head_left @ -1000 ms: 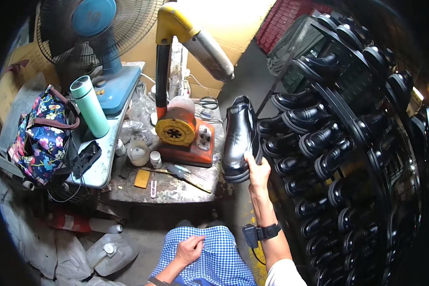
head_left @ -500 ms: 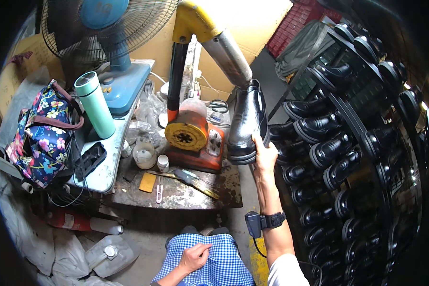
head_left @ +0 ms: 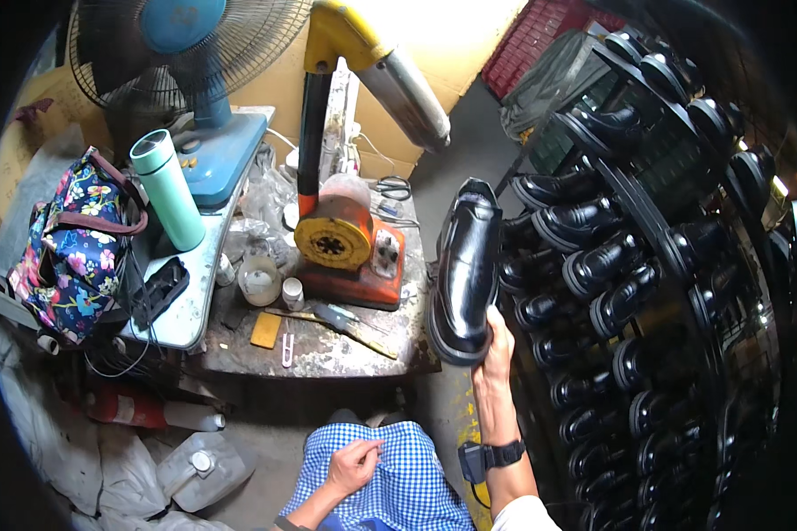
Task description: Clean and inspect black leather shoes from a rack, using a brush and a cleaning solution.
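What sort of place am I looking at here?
Probably a shoe workshop: a rack of black footwear stands at the right, the right hand holds a shiny shoe, and a stained workbench carries an orange-and-yellow machine.

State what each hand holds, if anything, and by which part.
The right hand holds a black dress shoe by its toe end; the left hand holds nothing visible.

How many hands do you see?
2: the right hand holds the black shoe near its toe, and the left hand is over the blue checked cloth. No others show.
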Demonstrator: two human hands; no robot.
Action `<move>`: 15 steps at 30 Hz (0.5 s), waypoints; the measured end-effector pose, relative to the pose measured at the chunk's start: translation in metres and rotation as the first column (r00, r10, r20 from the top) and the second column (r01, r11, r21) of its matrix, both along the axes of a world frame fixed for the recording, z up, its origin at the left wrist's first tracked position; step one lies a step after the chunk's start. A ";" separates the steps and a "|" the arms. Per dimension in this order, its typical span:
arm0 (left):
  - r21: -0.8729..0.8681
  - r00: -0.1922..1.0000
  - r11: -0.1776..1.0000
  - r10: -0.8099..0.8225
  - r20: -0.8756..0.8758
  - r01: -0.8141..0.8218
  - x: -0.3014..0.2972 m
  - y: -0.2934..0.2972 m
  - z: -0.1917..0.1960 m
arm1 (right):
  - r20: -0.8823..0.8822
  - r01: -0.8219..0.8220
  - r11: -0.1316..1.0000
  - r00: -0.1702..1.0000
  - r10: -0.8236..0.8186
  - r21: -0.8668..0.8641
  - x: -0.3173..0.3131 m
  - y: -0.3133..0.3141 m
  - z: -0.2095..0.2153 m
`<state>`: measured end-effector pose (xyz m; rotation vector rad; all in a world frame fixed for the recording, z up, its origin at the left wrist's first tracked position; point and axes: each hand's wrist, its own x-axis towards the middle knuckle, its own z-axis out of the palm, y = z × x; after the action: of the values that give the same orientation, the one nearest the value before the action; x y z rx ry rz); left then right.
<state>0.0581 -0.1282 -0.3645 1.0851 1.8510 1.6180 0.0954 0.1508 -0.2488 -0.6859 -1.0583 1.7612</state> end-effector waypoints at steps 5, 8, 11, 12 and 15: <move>0.011 0.963 0.997 0.069 0.259 -0.075 -0.021 0.015 0.041 | 0.035 -0.059 0.998 0.998 0.058 0.014 0.057 -0.074 0.009; 0.179 0.981 0.984 -0.016 0.193 -0.019 -0.026 0.050 0.089 | 0.126 -0.022 1.000 0.992 0.020 0.022 0.093 -0.102 0.010; 0.276 0.997 0.958 -0.069 -0.021 0.072 -0.023 0.075 0.126 | 0.124 -0.017 1.000 0.992 0.015 0.017 0.114 -0.125 0.013; 0.243 0.987 0.966 -0.046 -0.157 0.083 -0.023 0.080 0.135 | 0.164 0.019 0.999 0.986 -0.026 0.045 0.116 -0.132 0.017; 0.171 0.885 0.982 0.011 -0.465 0.078 -0.017 0.088 0.150 | 0.215 0.067 0.993 0.973 -0.087 0.099 0.121 -0.150 0.024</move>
<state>0.0408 -0.0400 -0.2141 1.7041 1.9747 1.6373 0.2161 0.0012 -0.2251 -0.8669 -1.2359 1.5860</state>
